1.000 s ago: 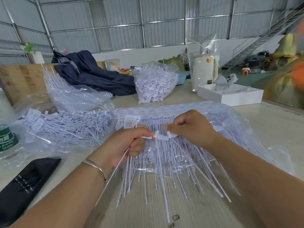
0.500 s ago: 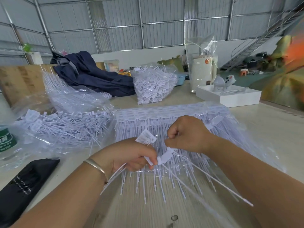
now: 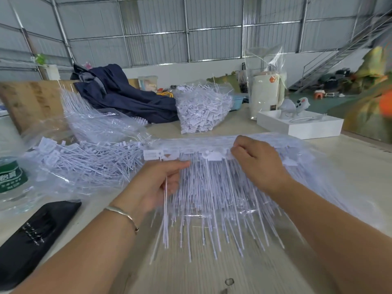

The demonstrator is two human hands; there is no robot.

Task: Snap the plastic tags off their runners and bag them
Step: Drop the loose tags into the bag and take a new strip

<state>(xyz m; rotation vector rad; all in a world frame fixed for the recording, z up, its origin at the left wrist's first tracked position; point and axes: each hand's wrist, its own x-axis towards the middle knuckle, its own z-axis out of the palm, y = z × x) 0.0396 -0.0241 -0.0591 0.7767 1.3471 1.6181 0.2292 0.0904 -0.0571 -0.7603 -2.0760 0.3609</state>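
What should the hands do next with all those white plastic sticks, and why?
Probably the right hand should pinch the next tag head in the row and twist it off its runner. The left hand already grips a few loose tags, their stems hanging down, and the right fingers are curled right at the top row of the pile, where many tags are still attached.

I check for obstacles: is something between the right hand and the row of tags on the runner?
Nothing visible: the right hand already has its fingertips at the tag row; the left hand holds loose tag stems beside it.
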